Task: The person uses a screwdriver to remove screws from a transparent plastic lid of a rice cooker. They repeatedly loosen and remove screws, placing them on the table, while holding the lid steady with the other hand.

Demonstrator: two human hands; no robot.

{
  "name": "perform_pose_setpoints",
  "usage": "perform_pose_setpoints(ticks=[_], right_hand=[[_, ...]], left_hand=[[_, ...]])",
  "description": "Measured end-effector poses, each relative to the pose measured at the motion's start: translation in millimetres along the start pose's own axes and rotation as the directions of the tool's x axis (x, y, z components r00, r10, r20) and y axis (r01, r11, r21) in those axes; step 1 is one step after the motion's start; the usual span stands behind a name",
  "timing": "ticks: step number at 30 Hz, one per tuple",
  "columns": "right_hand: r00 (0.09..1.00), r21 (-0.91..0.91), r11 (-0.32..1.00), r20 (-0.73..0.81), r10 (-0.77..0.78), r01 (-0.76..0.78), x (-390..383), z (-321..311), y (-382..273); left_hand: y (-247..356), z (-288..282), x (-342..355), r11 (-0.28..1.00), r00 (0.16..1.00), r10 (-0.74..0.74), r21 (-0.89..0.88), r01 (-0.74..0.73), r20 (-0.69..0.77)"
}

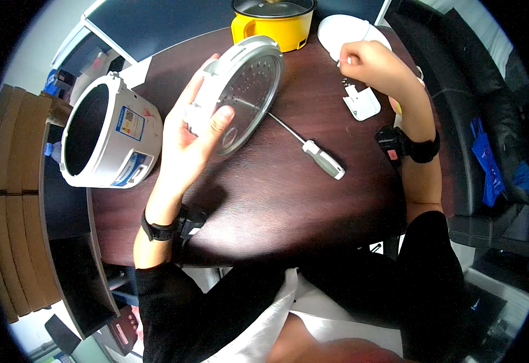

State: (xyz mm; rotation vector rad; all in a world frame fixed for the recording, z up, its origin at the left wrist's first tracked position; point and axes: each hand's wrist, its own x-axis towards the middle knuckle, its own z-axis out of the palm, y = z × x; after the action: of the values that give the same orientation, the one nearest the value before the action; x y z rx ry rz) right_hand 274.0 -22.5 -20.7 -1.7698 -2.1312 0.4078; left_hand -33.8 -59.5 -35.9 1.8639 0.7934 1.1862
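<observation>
My left hand (186,136) grips a round grey rice cooker lid (249,91) by its rim, thumb in front. The lid is tilted up, with its perforated metal inner side showing. My right hand (367,63) is closed, fingertips pinched, just in front of a white rounded cover (344,29). Whatever the pinch holds, if anything, is too small to make out. Below that hand lie a small white plastic part (363,104) and some tiny screws (345,81). A screwdriver (323,160) with a grey-and-white handle rests on the table, its shaft pointing toward the lid.
On the left stands the white rice cooker body (146,124), its dark opening tipped toward the left. A yellow pot (285,31) with a glass lid sits at the table's far edge. Cardboard boxes (19,212) are stacked at far left; a black sofa (464,78) is at right.
</observation>
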Motion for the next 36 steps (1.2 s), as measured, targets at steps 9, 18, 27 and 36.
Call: perform_pose_setpoints(ticks=[9,18,27,36], right_hand=[[0.953,-0.091,0.966,0.165,0.252,-0.240,37,37,94],[0.947,-0.127,0.951,0.122,0.297,-0.282,37,37,91],[0.975,0.174,0.972,-0.185,-0.123,0.156,19,22,20],[0.695,0.355,0.625,-0.554,-0.458,0.695,12,39,-82]], left_hand=[[2,-2,-1,1.000,1.000,-0.029,0.006,0.029,-0.005],[-6,-3,-3,1.000,0.999,-0.016,0.010,0.016,-0.031],[5,-3,0,0.997,0.996,-0.064,0.036,0.062,0.056],[6,0,-1,0.995,0.997,0.000,0.099,-0.007,0.080]])
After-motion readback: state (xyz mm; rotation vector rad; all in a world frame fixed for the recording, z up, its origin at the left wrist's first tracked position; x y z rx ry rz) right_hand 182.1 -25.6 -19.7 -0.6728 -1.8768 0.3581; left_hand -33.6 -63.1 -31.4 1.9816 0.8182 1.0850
